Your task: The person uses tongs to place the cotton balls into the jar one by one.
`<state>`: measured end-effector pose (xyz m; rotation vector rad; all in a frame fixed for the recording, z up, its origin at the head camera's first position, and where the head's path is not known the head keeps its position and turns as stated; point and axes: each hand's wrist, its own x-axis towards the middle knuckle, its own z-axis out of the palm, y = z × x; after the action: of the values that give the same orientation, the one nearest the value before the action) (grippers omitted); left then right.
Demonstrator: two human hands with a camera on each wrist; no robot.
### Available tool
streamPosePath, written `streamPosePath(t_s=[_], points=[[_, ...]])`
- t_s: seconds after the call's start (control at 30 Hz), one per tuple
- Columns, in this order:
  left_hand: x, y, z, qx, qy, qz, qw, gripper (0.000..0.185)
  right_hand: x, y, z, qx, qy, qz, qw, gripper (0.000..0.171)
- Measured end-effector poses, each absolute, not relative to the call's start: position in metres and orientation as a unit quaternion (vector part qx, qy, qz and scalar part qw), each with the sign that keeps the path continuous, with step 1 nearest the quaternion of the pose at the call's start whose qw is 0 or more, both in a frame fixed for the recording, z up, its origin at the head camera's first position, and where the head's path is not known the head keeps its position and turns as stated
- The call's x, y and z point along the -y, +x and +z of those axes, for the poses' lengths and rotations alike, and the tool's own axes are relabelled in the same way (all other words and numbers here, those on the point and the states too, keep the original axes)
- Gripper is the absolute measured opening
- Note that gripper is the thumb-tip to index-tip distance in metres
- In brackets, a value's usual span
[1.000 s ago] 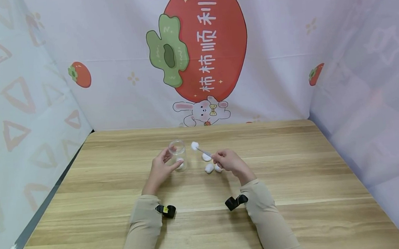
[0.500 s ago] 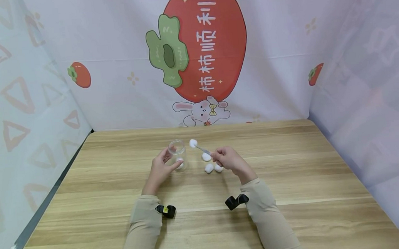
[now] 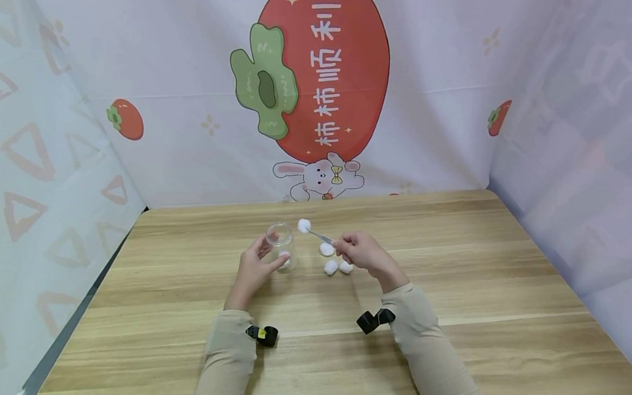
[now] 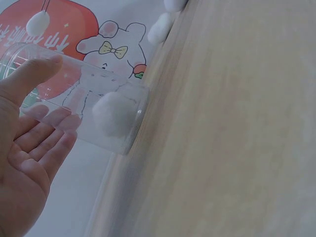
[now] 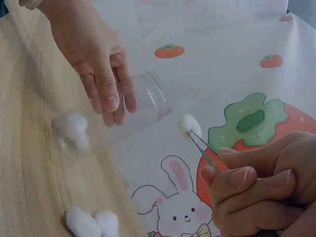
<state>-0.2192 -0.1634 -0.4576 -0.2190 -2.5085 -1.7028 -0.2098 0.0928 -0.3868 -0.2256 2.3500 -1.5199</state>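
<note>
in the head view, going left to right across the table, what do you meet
left hand → glass jar → cotton ball held in the tweezers → tweezers → right hand; the loose cotton balls overlap the tweezers and hand, so they are left out

Table [image 3: 467, 309]: light wood-grain top, filled the lower half of the head view.
Jar [image 3: 282, 246]: clear, stood upright on the table, centre-left, one cotton ball inside at the bottom.
Loose cotton balls [image 3: 336, 262]: three, lay clustered just right of the jar.
</note>
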Motion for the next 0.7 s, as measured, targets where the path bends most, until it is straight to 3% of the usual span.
streamPosePath(t_s=[0.7], points=[[0.1614,-0.2187,-0.4581,0.828,-0.087,-0.551,0.059,0.060,-0.0833,-0.2050,-0.3787,-0.818,-0.095,-0.540,0.174,0.027]])
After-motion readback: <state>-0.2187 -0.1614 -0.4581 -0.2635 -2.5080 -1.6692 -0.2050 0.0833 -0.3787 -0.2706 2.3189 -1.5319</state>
